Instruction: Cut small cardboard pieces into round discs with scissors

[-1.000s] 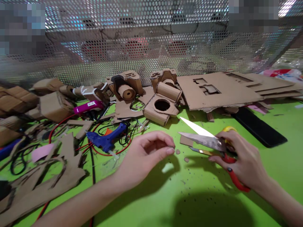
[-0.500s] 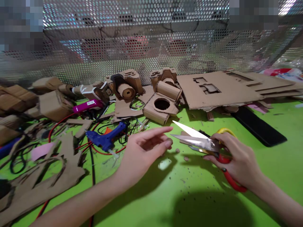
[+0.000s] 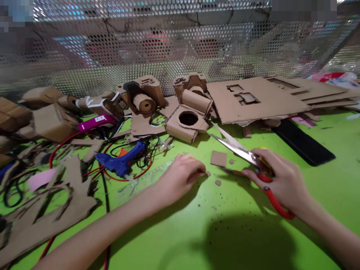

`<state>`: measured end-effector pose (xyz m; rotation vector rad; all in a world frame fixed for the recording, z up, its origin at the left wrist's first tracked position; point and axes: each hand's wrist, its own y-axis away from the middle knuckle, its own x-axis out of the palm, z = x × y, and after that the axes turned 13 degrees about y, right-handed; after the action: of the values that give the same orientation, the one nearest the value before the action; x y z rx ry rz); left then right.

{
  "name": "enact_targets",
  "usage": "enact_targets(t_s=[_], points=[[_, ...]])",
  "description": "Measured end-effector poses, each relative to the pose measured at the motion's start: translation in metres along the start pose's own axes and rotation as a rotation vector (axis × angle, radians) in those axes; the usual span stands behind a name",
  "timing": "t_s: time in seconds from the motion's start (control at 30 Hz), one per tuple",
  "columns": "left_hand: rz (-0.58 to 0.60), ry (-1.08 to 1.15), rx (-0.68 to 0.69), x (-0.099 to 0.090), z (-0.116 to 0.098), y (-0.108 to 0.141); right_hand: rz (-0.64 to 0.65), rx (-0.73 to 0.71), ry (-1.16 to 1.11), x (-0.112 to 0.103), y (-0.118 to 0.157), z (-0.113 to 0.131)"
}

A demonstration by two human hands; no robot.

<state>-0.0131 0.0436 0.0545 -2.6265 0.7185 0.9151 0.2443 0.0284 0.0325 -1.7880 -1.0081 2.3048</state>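
My left hand [image 3: 182, 174] is closed, its fingertips pinched at the edge of a small cardboard disc [image 3: 208, 173] on the green table. My right hand [image 3: 284, 178] grips red-handled scissors [image 3: 253, 159], their blades spread apart and pointing to the upper left. Just past the left fingertips lies a cardboard square [image 3: 218, 159]. One more small disc [image 3: 231, 161] is beside the square, and another disc [image 3: 218, 182] is nearer me. A thin dark tool, partly hidden, shows under the right thumb; its kind is unclear.
A blue glue gun [image 3: 120, 159] with cables and a clear ruler [image 3: 126, 192] lie left. Cardboard cameras [image 3: 146, 93] and a cardboard body with a round hole [image 3: 181, 125] stand behind. Cardboard sheets [image 3: 253, 103] and a black phone-like slab [image 3: 305, 142] are right.
My left hand has lowered from partly open to a pinch at the small disc. The scissors have shifted, uncovering the cardboard square and another disc. The view has tilted slightly down.
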Motion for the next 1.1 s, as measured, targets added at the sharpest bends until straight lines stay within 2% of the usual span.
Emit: enact_targets(t_s=[0.23,0.53,0.7,0.83,0.97,1.1], points=[[0.104,-0.06,0.031,0.016,0.032,-0.01,0.045,-0.024,0.007,0.003,0.0,0.002],[0.133,-0.085,0.074,0.021,0.02,-0.009,0.053,-0.011,0.011,0.002,-0.001,0.004],[0.066,0.016,0.06,0.028,0.024,-0.008,0.04,-0.016,-0.007,0.001,-0.002,0.005],[-0.023,0.198,0.016,0.026,0.023,-0.008,0.039,-0.014,0.005,0.001,0.0,0.005],[-0.126,0.432,-0.088,0.015,0.007,-0.006,-0.001,-0.003,-0.032,0.001,0.002,0.004],[-0.171,0.623,-0.157,0.006,-0.01,-0.005,-0.026,-0.03,-0.049,-0.002,0.002,0.005]])
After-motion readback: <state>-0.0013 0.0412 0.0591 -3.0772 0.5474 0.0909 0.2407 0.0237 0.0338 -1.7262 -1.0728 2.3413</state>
